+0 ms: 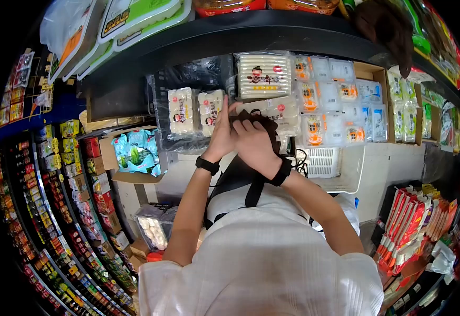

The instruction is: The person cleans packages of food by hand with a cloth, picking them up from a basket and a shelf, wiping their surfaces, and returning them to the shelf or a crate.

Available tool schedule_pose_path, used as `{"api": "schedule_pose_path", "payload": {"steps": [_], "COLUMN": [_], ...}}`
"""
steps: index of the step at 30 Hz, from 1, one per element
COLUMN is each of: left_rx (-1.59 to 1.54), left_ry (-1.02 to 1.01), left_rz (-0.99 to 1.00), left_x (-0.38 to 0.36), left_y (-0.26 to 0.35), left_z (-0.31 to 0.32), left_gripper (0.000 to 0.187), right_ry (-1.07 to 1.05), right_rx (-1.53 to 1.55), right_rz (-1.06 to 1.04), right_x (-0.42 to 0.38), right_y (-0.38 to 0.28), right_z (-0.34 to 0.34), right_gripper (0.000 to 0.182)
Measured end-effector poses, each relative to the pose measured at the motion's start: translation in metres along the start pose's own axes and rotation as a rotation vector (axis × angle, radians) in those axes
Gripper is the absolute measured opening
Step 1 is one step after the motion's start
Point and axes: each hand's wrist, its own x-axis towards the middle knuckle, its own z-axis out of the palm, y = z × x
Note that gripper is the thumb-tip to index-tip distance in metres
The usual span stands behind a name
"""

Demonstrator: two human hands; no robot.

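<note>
At the right of the black crate (161,113), the left hand (222,136) is flat and the right hand (256,146) half curled, gripping what I can't tell, with a wrapped white pack (209,109) inside, just to their left.

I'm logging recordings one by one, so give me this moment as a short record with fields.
Left hand: left hand, fingers extended beside the nearer white pack; contact unclear
Right hand: right hand, fingers bent, close against the left; grip unclear
Wrists: black band on the left, another on the right
Container: black crate holding two white packs
Right of crate: large white multipack, then clear packs with orange prints
Left of crate: open cardboard box holding blue packets
</note>
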Motion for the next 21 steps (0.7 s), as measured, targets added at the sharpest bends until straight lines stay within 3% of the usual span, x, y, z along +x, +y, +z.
{"api": "schedule_pose_path", "payload": {"steps": [3, 8, 12, 15, 17, 21], "left_rx": [-0.007, -0.021, 0.057, 0.132, 0.152, 0.175], "left_ry": [0.017, 0.026, -0.015, 0.009, 0.007, -0.013], "left_rz": [-0.045, -0.106, -0.098, -0.071, -0.079, -0.093], "left_x": [-0.003, -0.001, -0.002, -0.001, 0.0, -0.001], "left_y": [0.01, 0.011, 0.013, 0.014, 0.014, 0.021], "left_z": [-0.003, 0.001, -0.005, -0.004, -0.004, -0.006], "left_gripper": [0.097, 0.119, 0.117, 0.12, 0.12, 0.117], "right_ry": [0.028, -0.109, -0.251, -0.253, -0.248, -0.264], "right_rx": [0.1, 0.001, -0.058, -0.032, -0.056, -0.089], "right_rz": [0.044, 0.163, 0.154, 0.216, 0.249, 0.315], "right_x": [-0.004, -0.008, -0.012, -0.018, -0.025, -0.029], "right_y": [0.005, 0.031, 0.047, 0.07, 0.079, 0.08], "right_z": [-0.004, -0.021, -0.041, -0.054, -0.06, -0.066], "right_gripper": [0.012, 0.014, 0.035, 0.024, 0.032, 0.029]}}
